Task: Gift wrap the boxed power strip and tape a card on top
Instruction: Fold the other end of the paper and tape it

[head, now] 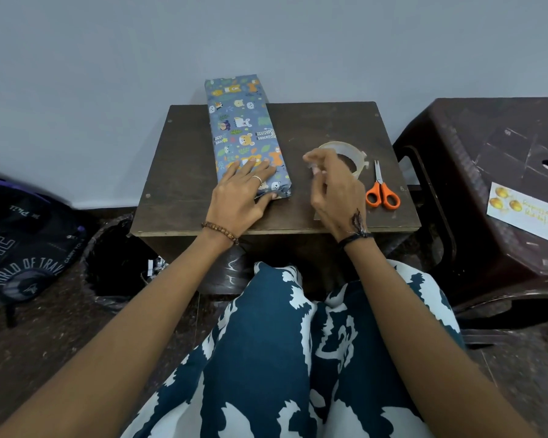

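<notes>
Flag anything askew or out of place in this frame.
The wrapped box overhangs the far edge of the small table, its far end off the tabletop; the left hand presses its near end. The card lies apart on the plastic stool, not yet taped on. Nothing looks damaged.

Matt wooden table point(314, 121) — printed paper wrapped box point(244, 128).

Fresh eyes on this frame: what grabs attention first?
The long box wrapped in blue cartoon-animal paper, lying on the small dark wooden table with its far end overhanging; the left hand presses flat on its near end. Right of it, the orange-handled scissors beside a clear tape roll.
</notes>
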{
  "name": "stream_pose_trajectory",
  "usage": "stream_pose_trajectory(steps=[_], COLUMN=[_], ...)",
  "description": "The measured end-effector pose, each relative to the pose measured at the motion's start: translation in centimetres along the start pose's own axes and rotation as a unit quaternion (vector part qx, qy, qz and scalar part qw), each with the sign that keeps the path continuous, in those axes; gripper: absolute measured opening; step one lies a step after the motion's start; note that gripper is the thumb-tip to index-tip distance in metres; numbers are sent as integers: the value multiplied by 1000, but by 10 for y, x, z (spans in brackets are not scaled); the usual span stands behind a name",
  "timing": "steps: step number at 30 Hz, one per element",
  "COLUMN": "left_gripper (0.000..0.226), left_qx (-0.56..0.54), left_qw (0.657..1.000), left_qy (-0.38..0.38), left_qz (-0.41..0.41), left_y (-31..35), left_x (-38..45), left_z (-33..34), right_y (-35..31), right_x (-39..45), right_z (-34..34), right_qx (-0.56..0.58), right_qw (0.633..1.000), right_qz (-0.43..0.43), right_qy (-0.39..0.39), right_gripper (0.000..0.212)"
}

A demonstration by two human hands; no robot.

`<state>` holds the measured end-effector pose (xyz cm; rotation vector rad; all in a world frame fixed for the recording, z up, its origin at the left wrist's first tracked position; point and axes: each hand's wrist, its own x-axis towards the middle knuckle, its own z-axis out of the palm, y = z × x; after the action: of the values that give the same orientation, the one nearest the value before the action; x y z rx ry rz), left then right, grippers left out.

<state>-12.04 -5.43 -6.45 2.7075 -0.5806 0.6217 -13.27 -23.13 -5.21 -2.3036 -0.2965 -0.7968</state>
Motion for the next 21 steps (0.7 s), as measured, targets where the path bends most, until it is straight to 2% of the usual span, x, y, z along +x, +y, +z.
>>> stream_pose_trajectory(steps=[2, 5, 6, 10, 12, 16, 21], left_gripper=[45, 44, 44, 44, 44, 43, 44], left_qx=[0, 8, 8, 5, 9, 15, 24], left_qw=[1000, 1000, 1000, 1000, 1000, 999, 998], left_qy=[4, 16, 19, 27, 29, 36, 49], left_qz=[-3, -3, -3, -5, -3, 1, 6], left_y=[1, 1, 1, 1, 1, 1, 2], left_x=[0, 0, -1, -1, -2, -2, -2], left_z=[1, 3, 4, 5, 5, 6, 5], right_y=[9, 17, 19, 18, 20, 23, 20], right_x=[5, 10, 10, 16, 18, 20, 20], right_z=[0, 8, 11, 23, 27, 30, 25], right_qx=[-81, -195, -211, -253, -277, -244, -211], right_qw=[997, 975, 970, 961, 958, 969, 977], right_qz=[4, 36, 40, 50, 49, 31, 23], right_qy=[18, -99, -113, -96, -57, -9, 24], right_gripper=[26, 40, 41, 27, 19, 7, 9])
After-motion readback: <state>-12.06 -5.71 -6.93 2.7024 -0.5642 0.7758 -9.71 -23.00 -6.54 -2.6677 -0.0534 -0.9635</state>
